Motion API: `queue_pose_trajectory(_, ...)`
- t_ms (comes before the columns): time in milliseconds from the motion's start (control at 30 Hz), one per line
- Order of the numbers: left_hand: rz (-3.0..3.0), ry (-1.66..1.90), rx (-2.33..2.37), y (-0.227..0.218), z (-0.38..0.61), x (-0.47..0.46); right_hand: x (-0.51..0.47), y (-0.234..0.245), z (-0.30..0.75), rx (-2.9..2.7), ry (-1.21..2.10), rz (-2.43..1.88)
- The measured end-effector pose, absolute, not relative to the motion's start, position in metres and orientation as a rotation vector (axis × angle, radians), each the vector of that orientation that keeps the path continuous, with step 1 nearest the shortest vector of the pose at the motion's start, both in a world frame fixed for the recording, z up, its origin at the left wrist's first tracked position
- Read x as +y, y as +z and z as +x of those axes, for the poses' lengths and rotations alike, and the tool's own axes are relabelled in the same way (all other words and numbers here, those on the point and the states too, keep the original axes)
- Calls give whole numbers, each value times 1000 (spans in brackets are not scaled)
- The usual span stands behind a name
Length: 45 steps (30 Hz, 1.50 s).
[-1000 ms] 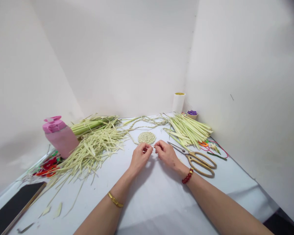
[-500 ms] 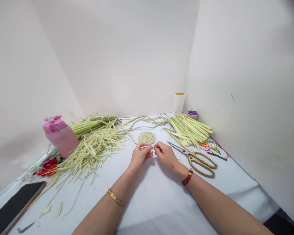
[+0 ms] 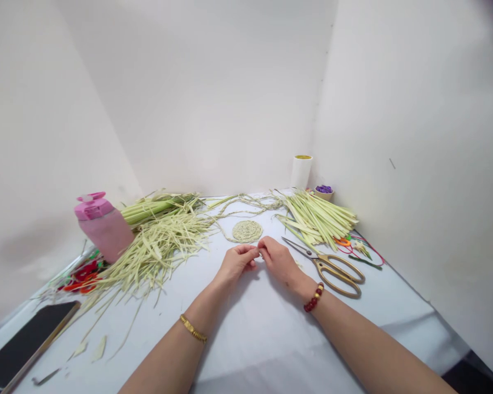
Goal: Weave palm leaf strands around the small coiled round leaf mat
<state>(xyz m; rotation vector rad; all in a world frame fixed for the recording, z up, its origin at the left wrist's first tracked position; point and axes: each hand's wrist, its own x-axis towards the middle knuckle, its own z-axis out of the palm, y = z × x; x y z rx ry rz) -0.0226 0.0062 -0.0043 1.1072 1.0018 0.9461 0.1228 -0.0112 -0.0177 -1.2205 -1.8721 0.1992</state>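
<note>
My left hand (image 3: 239,261) and my right hand (image 3: 277,260) meet at the fingertips over the middle of the white table (image 3: 267,339). Both are closed in a pinch; whatever sits between the fingers is too small to make out. Just beyond them lies a flat round coil of braided plant fibre (image 3: 247,231), and a long braid (image 3: 252,203) runs from it toward the back. Right of my right hand rest large scissors with bronze handles (image 3: 332,268), blades pointing back left.
Left stand a pink bottle (image 3: 104,227) and a heap of shredded leaf strips (image 3: 168,235); a phone (image 3: 28,345) lies nearer. Cut stalks (image 3: 320,216), a white cup (image 3: 301,172) and a small bowl of purple pieces (image 3: 324,191) are back right. White walls (image 3: 213,98) enclose the table.
My hands have drawn together so that the fingertips now touch, and they sit slightly lower, apart from the coil. The coil and scissors have stayed put.
</note>
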Motion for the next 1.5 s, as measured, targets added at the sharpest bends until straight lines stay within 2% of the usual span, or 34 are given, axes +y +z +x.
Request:
queue_pose_trajectory(233, 989, 1042, 978, -12, -23, 11, -10, -17, 126, -1871, 30, -1253)
queue_pose_trajectory(533, 770, 1040, 879, -1, -25, 8, -16, -9, 128, -1868, -56, -1358)
queue_pose_trajectory(900, 831, 763, 818, 2, -25, 2, -12, -8, 130, -1704, -96, -1381)
queue_pose_trajectory(1233, 765, 967, 811, 0, -26, 7, -16, -10, 125, -1865, 50, -1324)
queue_pose_trajectory(1500, 784, 1003, 802, -2, -26, 8, -17, -11, 123, -1905, -8, -1373)
